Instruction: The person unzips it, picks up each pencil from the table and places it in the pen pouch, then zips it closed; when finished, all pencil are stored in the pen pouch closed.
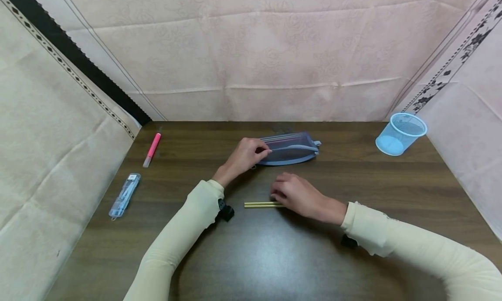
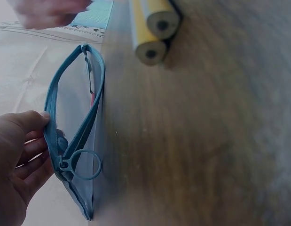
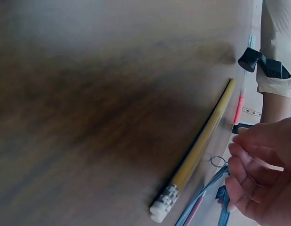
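Note:
My left hand [image 1: 244, 156] pinches the near-left edge of a blue mesh pencil case [image 1: 294, 155]. In the left wrist view the case's zipper [image 2: 51, 101] is undone and its mouth gapes; a ring pull [image 2: 99, 165] hangs at one end. Something thin and red shows inside. Two yellow pencils [image 1: 259, 204] lie side by side on the table, nearer to me than the case. My right hand [image 1: 300, 196] hovers over their right end, its fingers [image 3: 248, 176] loosely bent and holding nothing. White erasers [image 3: 159, 211] cap the pencils in the right wrist view.
On the wooden table's [image 1: 219, 257] left side lie a pink marker [image 1: 153, 149] and a clear blue slim case [image 1: 124, 196], its contents unclear. A light blue mesh cup [image 1: 400, 135] stands at the back right. Pale cloth [image 1: 266, 52] hangs behind the table.

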Tool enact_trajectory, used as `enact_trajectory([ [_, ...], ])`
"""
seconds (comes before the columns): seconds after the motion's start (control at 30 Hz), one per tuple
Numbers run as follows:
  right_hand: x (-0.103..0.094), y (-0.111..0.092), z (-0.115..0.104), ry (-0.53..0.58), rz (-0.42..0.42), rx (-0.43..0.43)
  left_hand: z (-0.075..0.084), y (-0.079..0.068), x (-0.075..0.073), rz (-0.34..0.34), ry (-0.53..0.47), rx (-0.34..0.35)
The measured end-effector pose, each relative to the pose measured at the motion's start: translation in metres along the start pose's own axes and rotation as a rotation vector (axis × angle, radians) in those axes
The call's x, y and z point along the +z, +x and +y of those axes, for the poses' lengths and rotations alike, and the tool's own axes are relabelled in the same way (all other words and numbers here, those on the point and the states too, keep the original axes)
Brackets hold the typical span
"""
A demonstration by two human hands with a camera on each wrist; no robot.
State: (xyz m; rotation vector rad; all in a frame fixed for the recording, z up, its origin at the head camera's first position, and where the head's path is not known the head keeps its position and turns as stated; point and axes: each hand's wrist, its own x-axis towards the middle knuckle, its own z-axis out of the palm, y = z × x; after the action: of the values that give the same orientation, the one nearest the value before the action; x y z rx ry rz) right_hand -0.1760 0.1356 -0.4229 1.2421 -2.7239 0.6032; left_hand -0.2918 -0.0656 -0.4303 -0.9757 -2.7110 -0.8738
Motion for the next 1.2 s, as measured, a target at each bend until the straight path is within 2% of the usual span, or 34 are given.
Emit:
enact_trajectory([
  [0.23,0.0012,-0.0062,0.0012,-0.048,-0.019,-0.049,-0.0003,-0.0014,0.0003,-0.006,-0.001,-0.017],
  [0.57,0.0018,-0.0086,0.0038,-0.030,-0.055,-0.041,-0.0009,-0.0011,-0.0002,-0.001,-0.004,-0.017],
  [1.03,0.0092,-0.0081,0.0056,-0.113,-0.092,-0.097,0.0005,-0.0004,-0.0018,-0.014,0.002,-0.028],
  [1.2,0.0083,-0.0073,0.0029,-0.149,-0.122,-0.080,0.0001,-0.0008,-0.0017,-0.019,0.002,-0.039],
])
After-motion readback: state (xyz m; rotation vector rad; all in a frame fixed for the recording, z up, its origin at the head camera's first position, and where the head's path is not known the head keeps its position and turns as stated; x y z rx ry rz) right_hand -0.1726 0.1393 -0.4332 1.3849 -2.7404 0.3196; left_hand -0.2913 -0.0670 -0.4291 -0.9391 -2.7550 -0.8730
